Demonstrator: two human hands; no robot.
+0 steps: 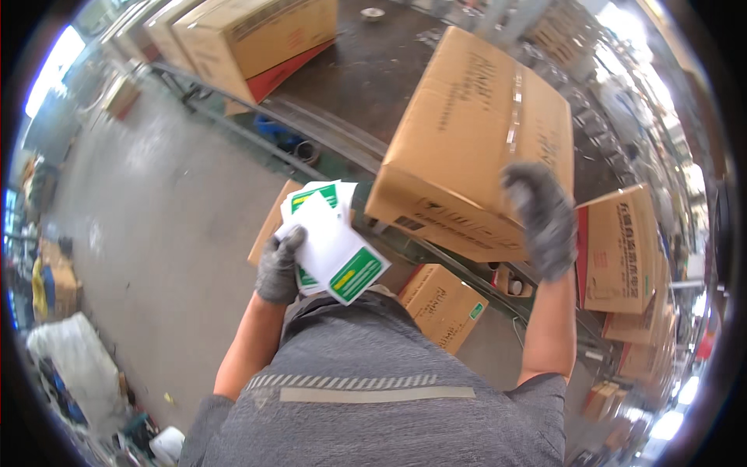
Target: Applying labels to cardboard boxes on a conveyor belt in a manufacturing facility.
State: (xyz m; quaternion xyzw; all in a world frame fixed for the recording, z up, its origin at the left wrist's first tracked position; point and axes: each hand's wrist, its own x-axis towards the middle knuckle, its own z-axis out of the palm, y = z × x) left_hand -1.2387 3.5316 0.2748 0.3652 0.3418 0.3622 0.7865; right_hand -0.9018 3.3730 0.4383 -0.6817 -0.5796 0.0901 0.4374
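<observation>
My left hand point(277, 268), in a grey work glove, grips a loose stack of white label sheets with green panels point(323, 237), the thumb lying on top. The sheets fan out in front of my waist. My right hand point(543, 222), also gloved in grey, is raised in front of the near right side of a large taped cardboard box point(459, 117). Its fingers look curled but are smeared by motion, so I cannot tell whether they touch the box or hold anything. The box sits at an angle on the workbench.
More cardboard boxes stand at the far left of the bench point(272, 39) and in a row on the right point(622, 249). Below the bench edge is a carton point(443, 303) with a small green label. Grey floor point(156, 233) stretches to my left.
</observation>
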